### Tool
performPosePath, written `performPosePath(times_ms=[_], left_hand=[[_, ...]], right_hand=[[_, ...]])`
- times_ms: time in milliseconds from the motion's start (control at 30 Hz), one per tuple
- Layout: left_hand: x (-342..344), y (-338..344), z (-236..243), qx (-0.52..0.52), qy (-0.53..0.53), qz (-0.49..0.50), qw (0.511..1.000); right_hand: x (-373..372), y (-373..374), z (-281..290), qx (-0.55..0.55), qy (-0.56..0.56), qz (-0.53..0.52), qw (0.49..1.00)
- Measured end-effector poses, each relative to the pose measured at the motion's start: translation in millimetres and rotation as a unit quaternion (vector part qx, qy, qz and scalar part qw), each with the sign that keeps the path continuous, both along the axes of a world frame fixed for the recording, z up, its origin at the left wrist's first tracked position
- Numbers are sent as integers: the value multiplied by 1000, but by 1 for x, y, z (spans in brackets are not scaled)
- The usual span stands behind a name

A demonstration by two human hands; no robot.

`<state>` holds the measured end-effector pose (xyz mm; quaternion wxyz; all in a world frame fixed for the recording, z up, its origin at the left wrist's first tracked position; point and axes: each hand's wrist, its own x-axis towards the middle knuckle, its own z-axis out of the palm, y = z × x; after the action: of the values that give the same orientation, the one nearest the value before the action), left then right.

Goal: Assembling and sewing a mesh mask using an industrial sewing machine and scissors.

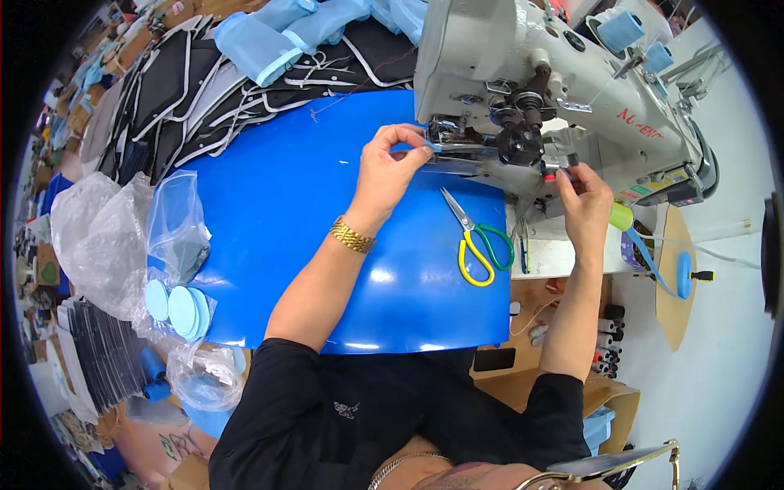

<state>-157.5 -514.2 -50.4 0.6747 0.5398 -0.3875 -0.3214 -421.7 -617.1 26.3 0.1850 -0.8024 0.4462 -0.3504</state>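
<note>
My left hand (387, 170), with a gold watch on its wrist, pinches a narrow light blue strip (434, 148) by the needle area of a sewing machine (482, 53). My right hand (583, 198) is closed at the fingertips beside a red-tipped part (549, 175) of the machine; what lies between those fingers is too small to make out. Between my hands, lower down, scissors (469, 237) with one yellow and one green handle lie on the blue work surface (269, 269). Their blades are slightly apart and point toward the machine.
Black pieces with white edging (175, 90) are heaped at the back left, with light blue mesh fabric (278, 41) on top. Pale blue discs (188, 313) and clear plastic bags (102, 237) lie at the left. A blue tape roll (684, 273) hangs at the right by a cardboard panel (674, 318).
</note>
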Motion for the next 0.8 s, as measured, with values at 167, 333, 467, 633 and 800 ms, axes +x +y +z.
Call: performPosePath(times_ms=[167, 333, 467, 633, 800], left_hand=[[-14, -14, -1, -41, 150, 17, 988], [-22, -6, -21, -157, 107, -10, 982], [-15, -10, -26, -145, 70, -4, 987], [-21, -12, -29, -155, 88, -3, 984], [-25, -11, -24, -130, 100, 8, 986]], right_hand=[[6, 13, 0, -15, -136, -25, 990], [-13, 69, -7, -85, -123, -55, 987], [-7, 114, -65, 3, -69, 36, 997], [-14, 146, -116, 86, -118, 8, 989], [-14, 153, -129, 83, -104, -2, 991]])
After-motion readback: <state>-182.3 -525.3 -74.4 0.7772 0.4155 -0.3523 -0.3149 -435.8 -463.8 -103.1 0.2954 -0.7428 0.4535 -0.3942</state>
